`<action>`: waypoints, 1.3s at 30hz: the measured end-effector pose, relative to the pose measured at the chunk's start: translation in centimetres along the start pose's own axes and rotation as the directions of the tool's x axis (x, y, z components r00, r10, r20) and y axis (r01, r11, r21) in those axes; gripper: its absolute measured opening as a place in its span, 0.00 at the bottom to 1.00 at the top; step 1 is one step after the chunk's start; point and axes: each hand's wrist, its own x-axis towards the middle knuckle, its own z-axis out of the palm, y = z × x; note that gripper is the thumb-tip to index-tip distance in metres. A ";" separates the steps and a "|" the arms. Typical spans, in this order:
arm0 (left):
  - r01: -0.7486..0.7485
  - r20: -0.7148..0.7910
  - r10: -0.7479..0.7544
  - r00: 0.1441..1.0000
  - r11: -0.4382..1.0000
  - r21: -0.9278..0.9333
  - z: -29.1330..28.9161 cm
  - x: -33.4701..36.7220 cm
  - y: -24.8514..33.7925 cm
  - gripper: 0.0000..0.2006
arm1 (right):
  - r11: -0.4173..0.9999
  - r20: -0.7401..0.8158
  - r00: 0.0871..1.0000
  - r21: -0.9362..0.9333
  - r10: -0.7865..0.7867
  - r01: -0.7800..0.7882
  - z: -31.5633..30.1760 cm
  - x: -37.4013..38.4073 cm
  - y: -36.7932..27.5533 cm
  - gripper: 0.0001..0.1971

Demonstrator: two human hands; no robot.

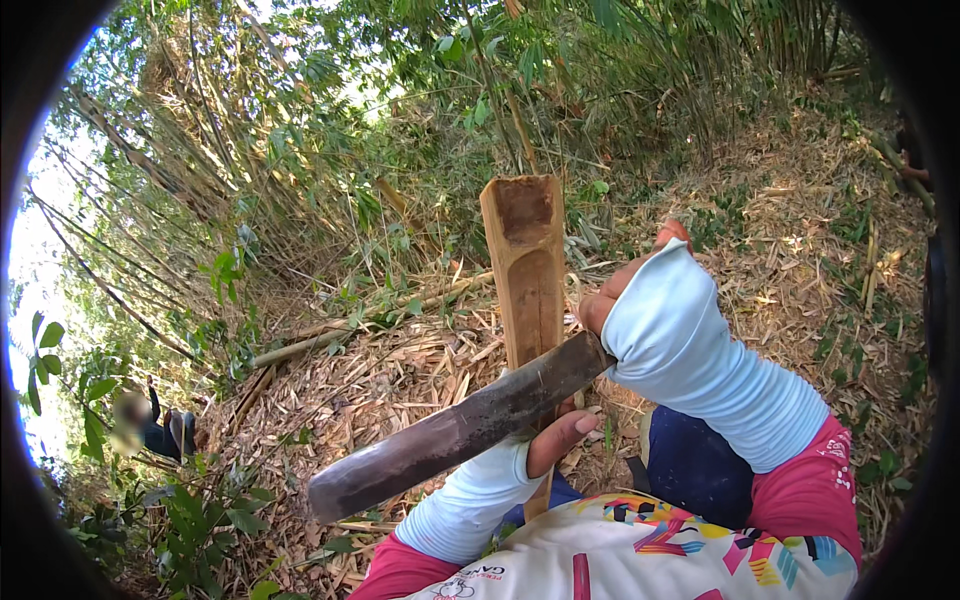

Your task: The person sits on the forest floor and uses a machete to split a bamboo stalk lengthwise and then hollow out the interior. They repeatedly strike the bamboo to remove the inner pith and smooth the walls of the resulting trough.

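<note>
In my right hand (pixel 625 285), closed round its grip, is a machete. Its broad dark blade (pixel 450 430) slants down to the left, across the front of a long carved wooden piece (pixel 533 290). That piece stands nearly upright, with a dark hollow at its top end and a rounded groove below. Lower down, my left hand (pixel 558 443) is closed round the wooden piece; the thumb shows beneath the blade, the other fingers are mostly hidden. The machete's grip is covered by my right hand. Pale blue sleeves cover both wrists and part of the hands.
Dry leaves (pixel 400 375) litter the sloping ground. A fallen bamboo pole (pixel 370 320) lies behind the wooden piece. Dense bamboo stems (pixel 690 90) rise at the back. Green leafy plants (pixel 195 520) grow at lower left. Another person (pixel 165 432) is low down at far left.
</note>
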 end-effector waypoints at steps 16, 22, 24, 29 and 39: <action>-0.017 0.001 0.017 1.000 0.998 -0.064 0.5 -0.5 -0.1 0.11 | 0.985 0.052 0.984 0.022 0.169 -0.171 -1.0 1.7 0.5 0.02; 0.012 0.007 -0.011 1.000 0.999 -0.037 0.7 -0.5 0.0 0.14 | 0.952 0.042 0.966 0.163 0.257 -0.260 -2.0 2.1 0.9 0.04; 0.031 0.042 -0.032 0.999 0.999 0.016 0.6 -0.3 0.1 0.13 | 0.929 -0.016 0.960 0.260 0.278 -0.265 -2.0 2.2 1.3 0.03; -0.032 -0.002 0.032 0.999 0.999 -0.041 0.9 -0.2 -0.5 0.14 | 0.993 -0.117 0.989 -0.063 0.088 -0.096 -1.4 0.8 -0.2 0.06; 0.011 0.105 -0.024 0.994 0.993 0.121 0.7 0.4 -1.5 0.14 | 0.903 -0.100 0.923 0.268 0.372 -0.336 2.7 -0.3 3.1 0.06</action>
